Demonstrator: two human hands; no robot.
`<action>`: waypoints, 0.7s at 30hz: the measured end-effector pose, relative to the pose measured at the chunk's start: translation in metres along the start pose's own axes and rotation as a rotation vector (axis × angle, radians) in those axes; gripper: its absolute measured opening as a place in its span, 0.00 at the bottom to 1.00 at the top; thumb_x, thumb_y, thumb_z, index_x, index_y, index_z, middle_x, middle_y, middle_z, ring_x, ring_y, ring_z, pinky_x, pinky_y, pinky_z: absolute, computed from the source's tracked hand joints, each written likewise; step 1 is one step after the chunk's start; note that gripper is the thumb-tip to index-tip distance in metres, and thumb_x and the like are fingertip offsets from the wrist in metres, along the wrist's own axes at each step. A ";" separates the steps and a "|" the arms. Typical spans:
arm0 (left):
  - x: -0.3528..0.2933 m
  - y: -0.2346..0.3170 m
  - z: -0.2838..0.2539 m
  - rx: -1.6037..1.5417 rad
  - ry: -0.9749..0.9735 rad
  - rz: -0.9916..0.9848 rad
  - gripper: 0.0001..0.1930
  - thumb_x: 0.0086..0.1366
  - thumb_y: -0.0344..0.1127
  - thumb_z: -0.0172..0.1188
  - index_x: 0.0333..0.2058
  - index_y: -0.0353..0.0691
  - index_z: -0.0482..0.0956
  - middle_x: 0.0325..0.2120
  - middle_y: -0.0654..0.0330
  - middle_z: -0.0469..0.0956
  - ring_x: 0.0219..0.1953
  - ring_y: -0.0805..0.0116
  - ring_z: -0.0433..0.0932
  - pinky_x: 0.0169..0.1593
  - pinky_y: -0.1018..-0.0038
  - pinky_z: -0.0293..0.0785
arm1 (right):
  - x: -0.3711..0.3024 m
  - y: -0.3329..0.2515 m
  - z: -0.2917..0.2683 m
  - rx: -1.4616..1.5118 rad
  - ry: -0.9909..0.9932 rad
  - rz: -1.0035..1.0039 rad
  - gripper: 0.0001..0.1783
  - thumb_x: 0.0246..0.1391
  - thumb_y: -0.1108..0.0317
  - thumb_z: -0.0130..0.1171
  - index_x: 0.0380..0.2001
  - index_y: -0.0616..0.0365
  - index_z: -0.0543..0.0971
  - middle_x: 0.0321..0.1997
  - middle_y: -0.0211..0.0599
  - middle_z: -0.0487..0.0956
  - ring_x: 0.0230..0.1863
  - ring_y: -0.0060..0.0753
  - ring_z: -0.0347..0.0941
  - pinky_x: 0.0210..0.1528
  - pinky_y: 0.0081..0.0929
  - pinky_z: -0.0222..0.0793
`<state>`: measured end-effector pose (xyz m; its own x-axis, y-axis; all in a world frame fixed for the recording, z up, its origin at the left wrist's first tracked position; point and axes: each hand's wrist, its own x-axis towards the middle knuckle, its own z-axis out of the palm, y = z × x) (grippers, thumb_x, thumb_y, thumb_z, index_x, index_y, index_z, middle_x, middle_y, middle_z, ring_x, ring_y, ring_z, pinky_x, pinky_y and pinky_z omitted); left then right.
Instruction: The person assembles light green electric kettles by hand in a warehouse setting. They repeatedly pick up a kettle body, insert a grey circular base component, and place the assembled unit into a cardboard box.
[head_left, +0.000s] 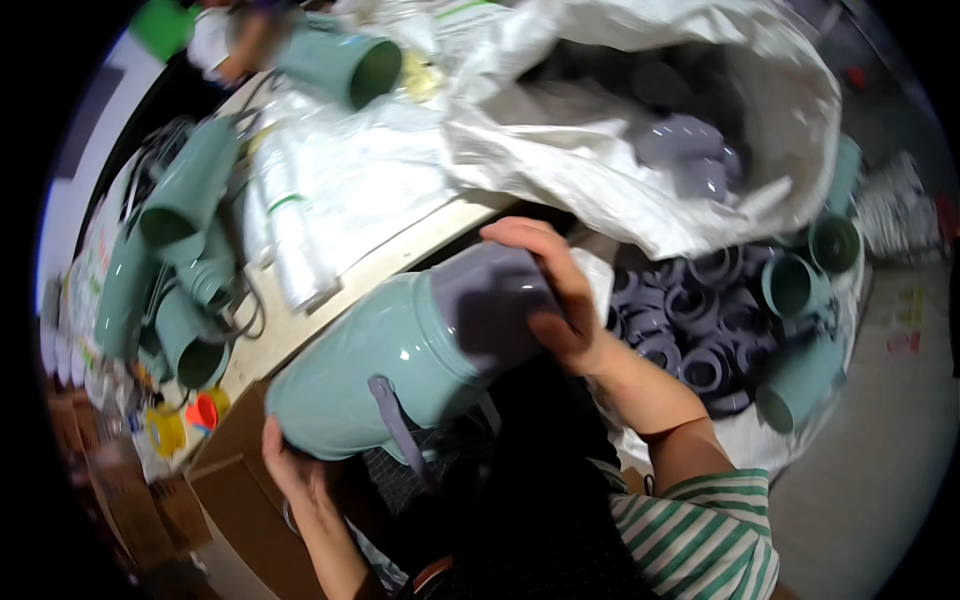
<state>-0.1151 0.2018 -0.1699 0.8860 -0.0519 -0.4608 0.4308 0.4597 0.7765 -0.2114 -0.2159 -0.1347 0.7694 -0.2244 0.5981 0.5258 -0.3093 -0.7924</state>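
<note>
A large glossy pale green thermos jug lies tilted across the middle of the view, lower at its left end. My left hand is closed around that lower left end, its fingers partly hidden beneath. My right hand grips the purple-grey cap fitted at the upper right end, fingers over the top and thumb on the near face. From the jug's near side sticks out a slim purple-grey handle piece. The jug hangs over my lap and an open cardboard box.
Several green jug shells cluster on the table at left, beside clear plastic wrapping. A white sack with purple-grey parts stands at the back right. Below it, purple-grey rings and green shells fill another sack. Another person's hand is far left.
</note>
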 end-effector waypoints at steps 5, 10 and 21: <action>-0.025 0.039 0.040 0.617 0.060 1.146 0.22 0.73 0.46 0.52 0.53 0.31 0.75 0.48 0.47 0.80 0.50 0.58 0.79 0.56 0.61 0.76 | -0.105 0.033 0.026 0.776 0.495 0.820 0.31 0.70 0.45 0.47 0.65 0.55 0.64 0.57 0.37 0.73 0.58 0.30 0.69 0.63 0.28 0.63; -0.011 0.090 0.123 0.528 -0.176 1.058 0.20 0.74 0.49 0.48 0.44 0.35 0.74 0.38 0.53 0.77 0.45 0.63 0.75 0.54 0.66 0.72 | -0.151 -0.004 0.011 0.217 -0.076 0.645 0.23 0.66 0.59 0.55 0.60 0.59 0.73 0.57 0.38 0.76 0.60 0.31 0.70 0.64 0.29 0.63; 0.040 0.036 0.188 2.050 -0.178 1.476 0.14 0.74 0.49 0.41 0.31 0.49 0.66 0.28 0.69 0.65 0.36 0.74 0.69 0.48 0.73 0.63 | -0.419 0.157 -0.155 -0.770 0.238 1.498 0.24 0.54 0.68 0.61 0.53 0.67 0.75 0.47 0.60 0.82 0.50 0.61 0.80 0.54 0.39 0.75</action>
<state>-0.0321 0.0494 -0.0791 0.5835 -0.7105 0.3934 -0.6700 -0.6949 -0.2612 -0.5079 -0.3139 -0.4912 0.2860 -0.8152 -0.5037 -0.8958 -0.0408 -0.4426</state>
